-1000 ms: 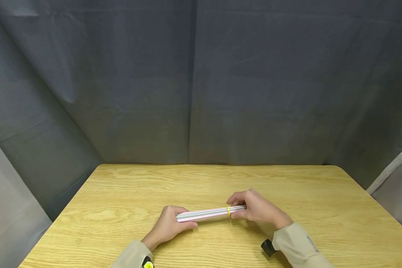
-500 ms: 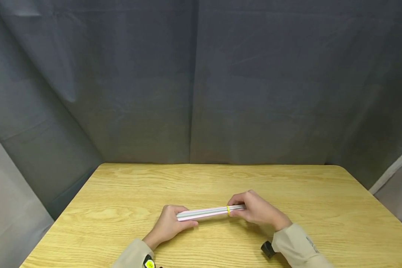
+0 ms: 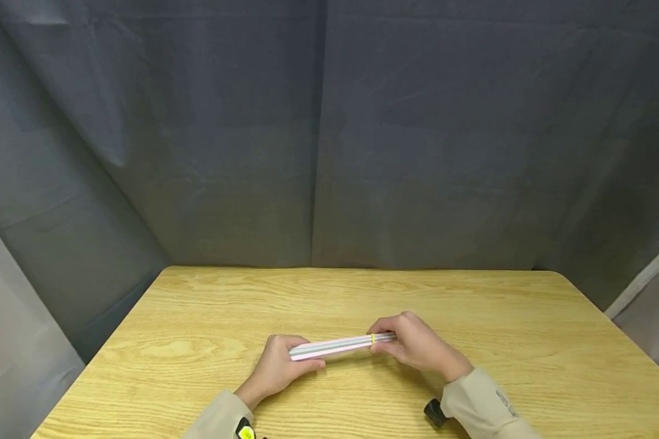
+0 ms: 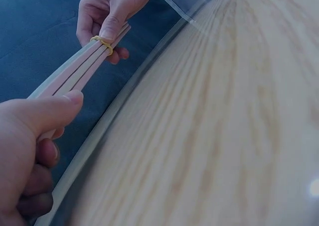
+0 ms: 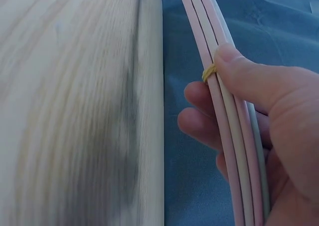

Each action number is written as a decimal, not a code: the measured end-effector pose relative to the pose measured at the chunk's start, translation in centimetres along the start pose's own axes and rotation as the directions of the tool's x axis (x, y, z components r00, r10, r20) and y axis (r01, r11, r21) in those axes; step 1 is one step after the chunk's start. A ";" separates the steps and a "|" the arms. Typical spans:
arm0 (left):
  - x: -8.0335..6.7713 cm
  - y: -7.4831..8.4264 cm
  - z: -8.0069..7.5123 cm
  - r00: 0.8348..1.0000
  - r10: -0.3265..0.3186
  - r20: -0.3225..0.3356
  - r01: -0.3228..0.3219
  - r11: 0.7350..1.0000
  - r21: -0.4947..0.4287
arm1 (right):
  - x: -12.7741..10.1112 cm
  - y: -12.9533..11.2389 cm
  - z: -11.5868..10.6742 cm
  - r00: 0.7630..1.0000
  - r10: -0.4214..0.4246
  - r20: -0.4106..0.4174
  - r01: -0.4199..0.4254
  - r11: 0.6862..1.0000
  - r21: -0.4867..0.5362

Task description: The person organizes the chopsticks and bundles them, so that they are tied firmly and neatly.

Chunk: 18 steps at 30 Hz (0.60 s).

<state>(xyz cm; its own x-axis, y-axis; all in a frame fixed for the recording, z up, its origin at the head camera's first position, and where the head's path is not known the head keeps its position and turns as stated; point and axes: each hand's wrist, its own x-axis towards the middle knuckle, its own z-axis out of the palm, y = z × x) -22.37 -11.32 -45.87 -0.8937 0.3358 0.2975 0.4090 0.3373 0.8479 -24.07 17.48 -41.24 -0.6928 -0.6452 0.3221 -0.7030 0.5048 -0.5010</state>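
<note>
Both hands hold a bundle of thin, layered pink and pale grey-white pieces [image 3: 332, 347] above the table, its right end slightly higher in the head view. A yellow rubber band [image 3: 373, 339] wraps it near the right end. My left hand [image 3: 277, 364] grips the left end, thumb along the near side. My right hand [image 3: 417, 342] pinches the other end. In the right wrist view, the right thumb [image 5: 249, 76] presses the layers beside the band [image 5: 209, 73], with fingers curled on the opposite side. What the layers are cannot be told.
A wood-grain table [image 3: 225, 305] lies beneath the hands. Dark grey cloth [image 3: 241, 152] hangs behind it and along the sides. Beside the right sleeve [image 3: 483, 399] is a black cylindrical piece [image 3: 434, 413].
My right hand has shifted slightly left, and the bundle's right end with the band has risen a little. The left hand stays almost in place, still gripping.
</note>
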 end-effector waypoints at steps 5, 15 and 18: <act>0.0 -0.1 0.0 1.000 -0.002 0.003 0.002 1.000 0.008 | 0.0 -0.1 0.1 1.000 0.006 0.010 -0.006 1.000 0.004; -0.2 -0.6 -0.1 1.000 0.013 0.004 -0.013 1.000 0.003 | 0.2 -0.5 0.4 0.999 -0.035 -0.014 0.034 0.997 -0.065; -0.1 -0.9 -0.1 1.000 0.021 0.003 -0.021 1.000 -0.003 | 0.2 -0.8 0.6 0.999 -0.034 -0.018 0.033 0.997 -0.065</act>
<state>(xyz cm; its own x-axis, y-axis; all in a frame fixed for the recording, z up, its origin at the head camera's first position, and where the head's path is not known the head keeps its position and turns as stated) -22.64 -11.80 -46.62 -0.8843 0.3455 0.3140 0.4272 0.3278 0.8426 -23.62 16.64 -41.24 -0.6712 -0.6516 0.3535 -0.7344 0.5197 -0.4365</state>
